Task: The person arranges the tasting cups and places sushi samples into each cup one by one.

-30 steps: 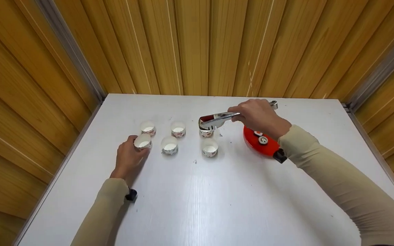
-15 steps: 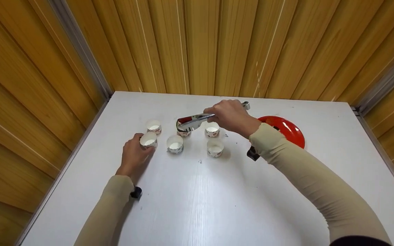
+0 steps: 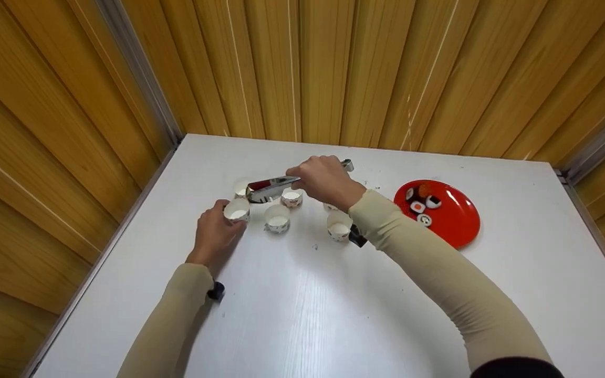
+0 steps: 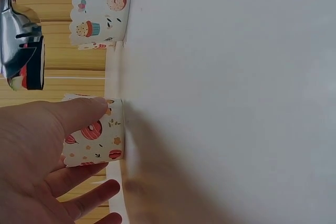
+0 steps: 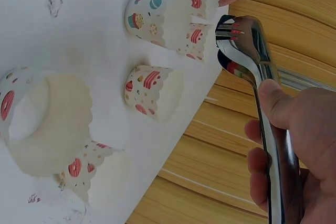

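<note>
My left hand (image 3: 213, 233) holds a white paper baking cup (image 3: 238, 211) with printed treats, its thumb and fingers on the cup's sides as it stands on the table. Metal serving tongs (image 5: 268, 124) are in my right hand (image 3: 326, 178). Between the tongs' heads is a sushi roll piece (image 4: 34, 66) with a black rim and some red and green, partly covered by the metal. The tongs' tips hover above the row of cups, beside the back left cup (image 3: 242, 187) and just right of the held cup.
Other upright paper cups stand close by: middle front (image 3: 277, 220), middle back (image 3: 292, 198) and right front (image 3: 340, 228). My right forearm partly covers another behind that one. A red plate (image 3: 460, 226) at the right carries several sushi pieces (image 3: 417, 207). Wood-patterned panels (image 3: 329, 73) rise behind the table.
My right hand has carried the tongs and sushi piece leftward across the cups, uncovering the red plate. My left hand keeps its hold on the same cup. The head view has shifted slightly.
</note>
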The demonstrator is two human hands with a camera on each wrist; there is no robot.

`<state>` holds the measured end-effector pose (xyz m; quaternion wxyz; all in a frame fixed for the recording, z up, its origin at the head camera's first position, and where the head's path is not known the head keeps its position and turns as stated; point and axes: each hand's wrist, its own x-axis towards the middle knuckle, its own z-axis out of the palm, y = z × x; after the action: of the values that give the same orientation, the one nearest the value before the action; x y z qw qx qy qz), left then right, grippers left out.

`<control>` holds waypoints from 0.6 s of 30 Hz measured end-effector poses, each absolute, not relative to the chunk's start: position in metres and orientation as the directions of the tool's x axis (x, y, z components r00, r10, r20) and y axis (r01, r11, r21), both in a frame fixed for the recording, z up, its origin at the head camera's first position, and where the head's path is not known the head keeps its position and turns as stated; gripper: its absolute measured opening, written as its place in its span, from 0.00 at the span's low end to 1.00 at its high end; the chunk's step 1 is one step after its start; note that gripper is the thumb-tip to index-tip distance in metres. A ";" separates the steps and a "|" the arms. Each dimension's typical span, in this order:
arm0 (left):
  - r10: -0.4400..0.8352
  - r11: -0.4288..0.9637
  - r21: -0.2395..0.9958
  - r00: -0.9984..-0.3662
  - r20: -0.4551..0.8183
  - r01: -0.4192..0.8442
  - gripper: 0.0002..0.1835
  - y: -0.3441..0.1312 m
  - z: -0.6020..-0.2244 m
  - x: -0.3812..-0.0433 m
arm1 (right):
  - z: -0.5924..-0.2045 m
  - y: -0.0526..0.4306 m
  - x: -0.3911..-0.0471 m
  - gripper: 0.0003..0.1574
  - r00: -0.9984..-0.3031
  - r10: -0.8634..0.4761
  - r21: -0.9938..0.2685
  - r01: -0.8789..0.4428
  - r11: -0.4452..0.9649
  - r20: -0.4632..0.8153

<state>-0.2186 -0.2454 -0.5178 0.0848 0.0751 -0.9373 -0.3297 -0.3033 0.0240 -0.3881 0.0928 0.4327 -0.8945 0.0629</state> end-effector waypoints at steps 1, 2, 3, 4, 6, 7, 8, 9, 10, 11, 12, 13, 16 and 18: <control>-0.198 0.768 0.634 -0.974 0.107 -0.086 0.35 -0.245 -0.518 -0.219 | -0.389 0.021 -0.303 0.11 -0.609 -0.762 -0.032 -0.785 0.618 0.218; -0.196 0.767 0.637 -0.975 0.108 -0.083 0.34 -0.244 -0.518 -0.219 | -0.390 0.017 -0.302 0.12 -0.610 -0.763 -0.034 -0.785 0.618 0.216; -0.197 0.765 0.639 -0.975 0.107 -0.084 0.35 -0.244 -0.518 -0.220 | -0.391 0.014 -0.302 0.12 -0.611 -0.763 -0.032 -0.785 0.619 0.213; -0.197 0.763 0.640 -0.975 0.106 -0.085 0.35 -0.243 -0.519 -0.220 | -0.392 0.012 -0.301 0.12 -0.612 -0.763 -0.032 -0.784 0.620 0.208; -0.197 0.763 0.640 -0.975 0.106 -0.085 0.35 -0.242 -0.519 -0.221 | -0.394 0.007 -0.301 0.12 -0.619 -0.761 -0.037 -0.780 0.625 0.194; -0.196 0.764 0.640 -0.975 0.106 -0.084 0.35 -0.241 -0.519 -0.221 | -0.395 0.004 -0.301 0.12 -0.622 -0.760 -0.041 -0.778 0.627 0.188; -0.193 0.763 0.641 -0.975 0.106 -0.081 0.35 -0.241 -0.519 -0.221 | -0.396 0.003 -0.300 0.12 -0.626 -0.759 -0.045 -0.776 0.629 0.182; -0.195 0.761 0.643 -0.975 0.103 -0.084 0.36 -0.240 -0.519 -0.221 | -0.397 0.001 -0.300 0.12 -0.629 -0.757 -0.049 -0.774 0.632 0.174; -0.194 0.760 0.644 -0.976 0.102 -0.084 0.36 -0.239 -0.519 -0.221 | -0.398 -0.001 -0.300 0.13 -0.632 -0.756 -0.050 -0.772 0.633 0.170; -0.193 0.759 0.646 -0.976 0.103 -0.082 0.36 -0.239 -0.519 -0.221 | -0.399 -0.002 -0.300 0.13 -0.634 -0.755 -0.055 -0.771 0.635 0.166; -0.191 0.757 0.649 -0.976 0.105 -0.078 0.36 -0.238 -0.519 -0.221 | -0.400 -0.004 -0.300 0.13 -0.635 -0.755 -0.057 -0.770 0.636 0.162; -0.188 0.755 0.652 -0.976 0.112 -0.070 0.35 -0.238 -0.519 -0.221 | -0.401 -0.005 -0.300 0.13 -0.637 -0.754 -0.059 -0.769 0.637 0.159; -0.181 0.747 0.662 -0.976 0.125 -0.054 0.34 -0.238 -0.520 -0.222 | -0.403 -0.009 -0.301 0.13 -0.639 -0.752 -0.066 -0.767 0.638 0.162; -0.177 0.741 0.670 -0.976 0.125 -0.048 0.34 -0.237 -0.520 -0.222 | -0.404 -0.011 -0.301 0.13 -0.638 -0.752 -0.070 -0.768 0.636 0.164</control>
<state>-0.2224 -0.2372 -0.5202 0.0906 0.0606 -0.9286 -0.3547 -0.3006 -0.0109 -0.4045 0.0599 0.4212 -0.9025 0.0665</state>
